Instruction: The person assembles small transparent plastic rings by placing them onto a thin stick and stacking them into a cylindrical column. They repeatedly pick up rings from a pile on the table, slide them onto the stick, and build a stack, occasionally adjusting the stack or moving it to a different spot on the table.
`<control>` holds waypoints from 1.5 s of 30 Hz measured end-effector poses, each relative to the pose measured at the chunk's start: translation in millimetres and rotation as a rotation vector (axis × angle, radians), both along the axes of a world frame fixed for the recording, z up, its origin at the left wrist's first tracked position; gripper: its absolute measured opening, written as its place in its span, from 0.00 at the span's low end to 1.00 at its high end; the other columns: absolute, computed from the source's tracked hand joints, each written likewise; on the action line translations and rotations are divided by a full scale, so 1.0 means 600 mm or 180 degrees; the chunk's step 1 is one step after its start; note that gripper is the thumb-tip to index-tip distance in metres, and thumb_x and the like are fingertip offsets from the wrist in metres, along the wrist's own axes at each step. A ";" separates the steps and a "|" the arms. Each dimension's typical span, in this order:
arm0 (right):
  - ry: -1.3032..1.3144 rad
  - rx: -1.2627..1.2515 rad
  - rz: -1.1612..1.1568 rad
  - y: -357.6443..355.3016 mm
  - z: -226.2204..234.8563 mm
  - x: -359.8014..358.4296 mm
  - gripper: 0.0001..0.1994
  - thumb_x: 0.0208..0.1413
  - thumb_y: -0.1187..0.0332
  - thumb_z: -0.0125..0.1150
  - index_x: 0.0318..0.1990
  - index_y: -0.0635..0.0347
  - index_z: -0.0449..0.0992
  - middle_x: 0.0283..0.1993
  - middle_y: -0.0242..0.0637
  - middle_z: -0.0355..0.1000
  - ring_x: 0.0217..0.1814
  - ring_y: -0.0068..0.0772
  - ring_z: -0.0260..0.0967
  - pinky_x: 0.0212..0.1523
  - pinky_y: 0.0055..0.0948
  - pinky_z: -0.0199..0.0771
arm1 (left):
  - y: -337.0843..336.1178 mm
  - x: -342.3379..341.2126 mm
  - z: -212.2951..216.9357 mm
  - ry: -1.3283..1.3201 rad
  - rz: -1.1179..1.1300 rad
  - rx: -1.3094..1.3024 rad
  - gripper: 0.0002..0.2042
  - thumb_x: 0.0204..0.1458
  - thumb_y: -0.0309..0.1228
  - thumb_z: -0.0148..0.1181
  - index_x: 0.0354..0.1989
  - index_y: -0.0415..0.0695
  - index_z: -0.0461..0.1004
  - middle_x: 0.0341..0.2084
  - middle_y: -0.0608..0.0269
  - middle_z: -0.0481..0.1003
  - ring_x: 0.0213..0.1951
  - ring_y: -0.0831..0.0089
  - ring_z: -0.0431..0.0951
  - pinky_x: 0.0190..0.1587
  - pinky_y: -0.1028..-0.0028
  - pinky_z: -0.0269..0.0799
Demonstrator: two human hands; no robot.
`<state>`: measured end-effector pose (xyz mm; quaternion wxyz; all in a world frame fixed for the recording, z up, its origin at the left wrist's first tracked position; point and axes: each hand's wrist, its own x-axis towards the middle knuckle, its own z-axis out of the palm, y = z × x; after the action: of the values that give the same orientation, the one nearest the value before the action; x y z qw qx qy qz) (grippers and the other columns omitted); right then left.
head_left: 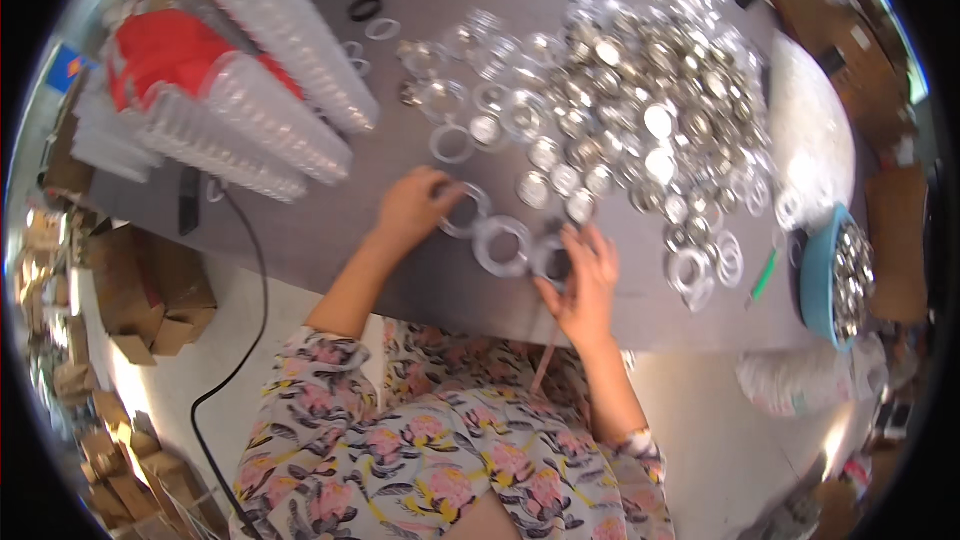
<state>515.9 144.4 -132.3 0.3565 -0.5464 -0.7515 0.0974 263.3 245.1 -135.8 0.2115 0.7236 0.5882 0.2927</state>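
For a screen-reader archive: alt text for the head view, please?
Seen from above, a left hand and right hand each touch a clear plastic ring on a grey table, beside a big pile of shiny round metal lids.

A grey table (330, 230) fills the middle of the view, its near edge bending with the lens. Below it lies a pale floor (230, 340), crossed by a black cable (250, 330) that runs down from the tabletop. Cardboard boxes (150, 290) are stacked along the left side, and more brown boxes (895, 240) stand at the right. Bright light washes the floor at the lower left and lower right.
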 end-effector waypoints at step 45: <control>0.0653 0.0277 -0.0521 -0.029 -0.043 0.033 0.20 0.46 0.70 0.58 0.49 0.66 0.68 0.51 0.47 0.69 0.57 0.52 0.58 0.58 0.44 0.54 | -0.044 0.007 0.059 0.1123 -0.1711 0.0459 0.06 0.46 0.33 0.61 0.32 0.49 0.77 0.31 0.70 0.73 0.49 0.66 0.67 0.63 0.46 0.38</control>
<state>535.9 127.2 -157.8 0.4616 -0.5771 -0.6676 0.0906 267.2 218.5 -100.3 0.1242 0.9056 0.3815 0.1374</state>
